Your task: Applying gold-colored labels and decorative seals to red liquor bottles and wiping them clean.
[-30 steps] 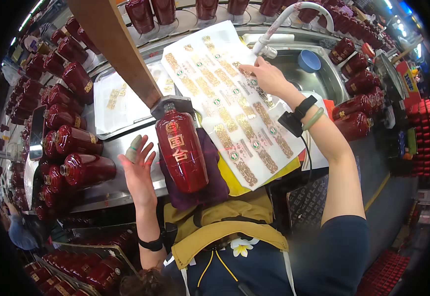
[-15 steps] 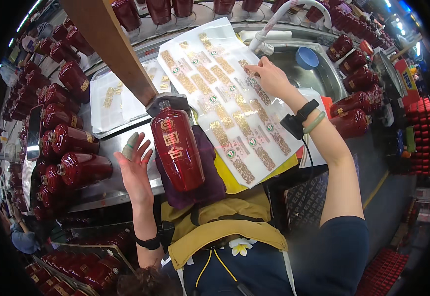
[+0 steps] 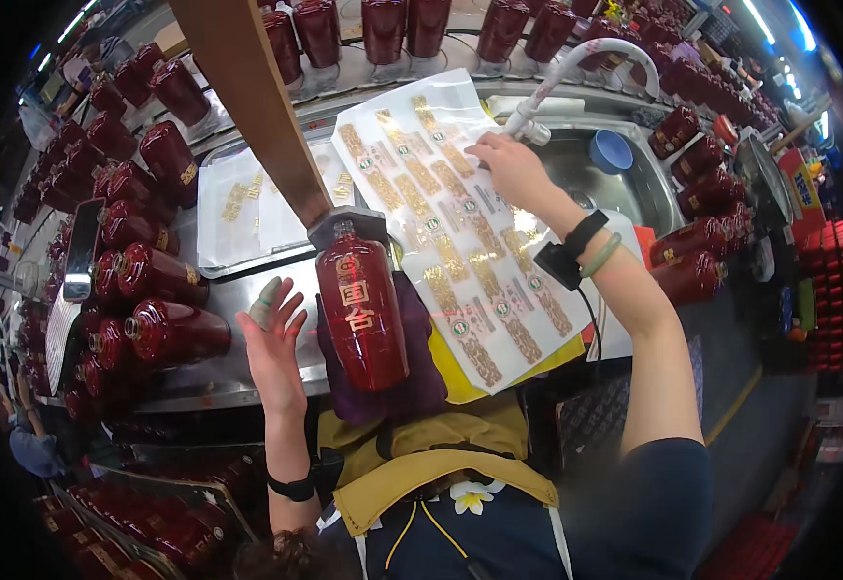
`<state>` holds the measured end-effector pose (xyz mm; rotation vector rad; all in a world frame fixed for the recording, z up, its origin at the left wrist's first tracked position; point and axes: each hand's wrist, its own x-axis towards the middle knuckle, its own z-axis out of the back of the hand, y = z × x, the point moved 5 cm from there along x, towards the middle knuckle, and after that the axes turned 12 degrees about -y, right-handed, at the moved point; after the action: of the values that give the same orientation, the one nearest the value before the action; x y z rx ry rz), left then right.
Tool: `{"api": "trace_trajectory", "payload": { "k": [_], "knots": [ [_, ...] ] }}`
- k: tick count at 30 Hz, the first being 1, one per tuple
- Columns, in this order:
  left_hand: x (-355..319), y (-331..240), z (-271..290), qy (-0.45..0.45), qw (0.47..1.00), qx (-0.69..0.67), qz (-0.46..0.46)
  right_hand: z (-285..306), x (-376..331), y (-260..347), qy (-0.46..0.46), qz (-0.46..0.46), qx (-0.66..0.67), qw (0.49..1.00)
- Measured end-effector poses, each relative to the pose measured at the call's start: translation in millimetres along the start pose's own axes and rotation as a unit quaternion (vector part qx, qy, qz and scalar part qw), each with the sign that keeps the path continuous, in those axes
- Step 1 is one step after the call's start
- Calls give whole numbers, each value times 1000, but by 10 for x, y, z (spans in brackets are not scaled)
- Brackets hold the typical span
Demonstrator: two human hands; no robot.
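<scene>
Your left hand (image 3: 276, 350) is loosely open and empty beside the red bottle (image 3: 365, 333), set on purple cloth (image 3: 419, 333) with its neck at the dark bracket (image 3: 349, 224), probably for steadiness, while your right hand (image 3: 516, 174), fingers bent, meets the decal sheet (image 3: 452, 89), its grip unclear.

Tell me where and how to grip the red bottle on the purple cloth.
Probably around the broad middle of the red bottle, from the left, where the left hand is open beside it; the neck sits against the dark bracket.
</scene>
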<state>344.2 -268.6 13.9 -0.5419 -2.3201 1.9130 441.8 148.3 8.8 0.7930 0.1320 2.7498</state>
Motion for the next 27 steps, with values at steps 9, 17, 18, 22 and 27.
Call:
{"api": "trace_trajectory", "payload": {
  "k": [9, 17, 18, 22, 27],
  "knots": [
    [26, 3, 208, -34, 999, -10, 2, -402, 485, 287, 110, -9, 16, 994],
    [33, 75, 378, -73, 997, -12, 5, -838, 1323, 51, -35, -30, 27, 999],
    [65, 77, 339, -74, 997, -13, 9, -865, 1338, -3, -47, -42, 39, 997],
    [148, 147, 255, -60, 998, 8, 24, -939, 1445, -289, 14, -73, 44, 996],
    [180, 109, 251, -71, 997, 13, 27, -1044, 1703, -271, 59, -51, 6, 997]
  ]
}}
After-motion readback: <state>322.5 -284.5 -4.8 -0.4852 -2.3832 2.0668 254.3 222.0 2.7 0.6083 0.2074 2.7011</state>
